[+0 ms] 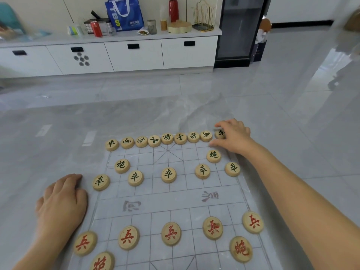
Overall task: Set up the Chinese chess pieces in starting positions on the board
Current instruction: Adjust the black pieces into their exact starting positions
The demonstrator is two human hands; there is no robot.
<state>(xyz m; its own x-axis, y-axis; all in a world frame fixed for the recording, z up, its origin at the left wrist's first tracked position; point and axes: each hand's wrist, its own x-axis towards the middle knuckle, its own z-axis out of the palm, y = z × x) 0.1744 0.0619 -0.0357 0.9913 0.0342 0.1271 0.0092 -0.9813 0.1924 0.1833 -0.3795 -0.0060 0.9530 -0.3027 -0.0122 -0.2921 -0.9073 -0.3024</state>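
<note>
Wooden discs lie nearest on the board [167, 201]: five red soldiers [171, 233] and two red cannons [241, 249]. Beyond the river strip, the left hand [62, 203] rests loose on the floor [136, 114] at the board's left edge, holding nothing, beside five green-lettered soldiers [168, 174] and two green-lettered cannons [122, 165]. Farthest, nine pieces fill the back row [167, 138], where the right hand [233, 136] pinches the corner chariot [221, 133].

Glossy grey floor tiles [272, 114] spread wide. Across the top of the frame runs a low white drawer cabinet [134, 57]; a dark glass-fronted unit [239, 30] stands at its right end.
</note>
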